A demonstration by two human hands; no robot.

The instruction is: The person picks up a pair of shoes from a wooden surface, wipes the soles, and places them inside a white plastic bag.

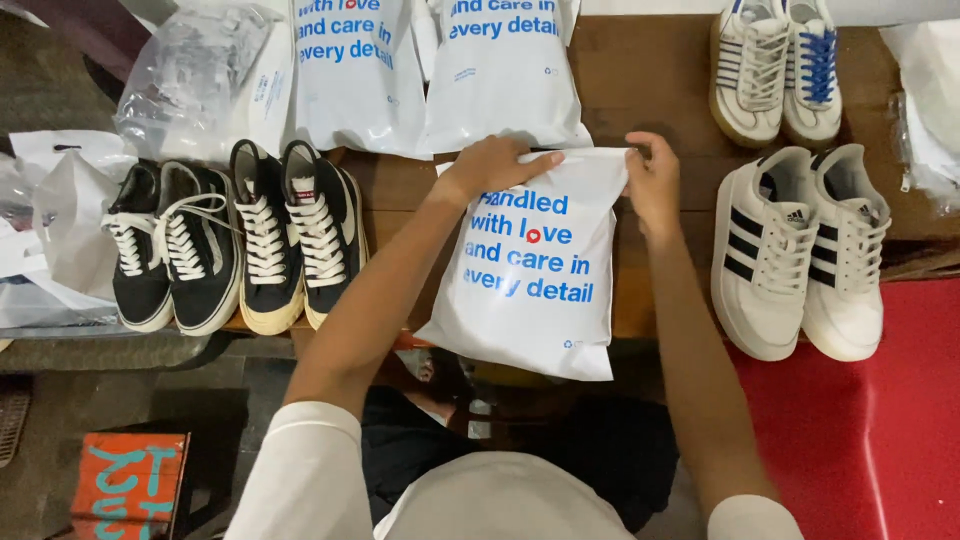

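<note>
A white plastic mailing bag (535, 270) with blue printed lettering and one small red mark lies flat on the wooden table (650, 70), directly in front of the person. The bag looks full and slightly puffed; what it holds cannot be seen. Its top edge is folded over, and its lower end hangs just past the near edge of the table.

The left hand (495, 165) rests on the top left corner of the bag, fingers bent and pressed down on the folded flap. The right hand (652, 180) pinches the top right corner of the same flap between thumb and curled fingers. Both hands thus touch the far end of the bag, which stretches from them toward the person.

Two more white mailing bags (440, 70) of the same kind lie side by side farther back, also closed. To the left stand two pairs of black sneakers (235, 240) with white laces. To the right stand a pair of white sneakers with black stripes (800, 250) and, behind them, a second pair of white sneakers (775, 65), one with blue laces.
</note>
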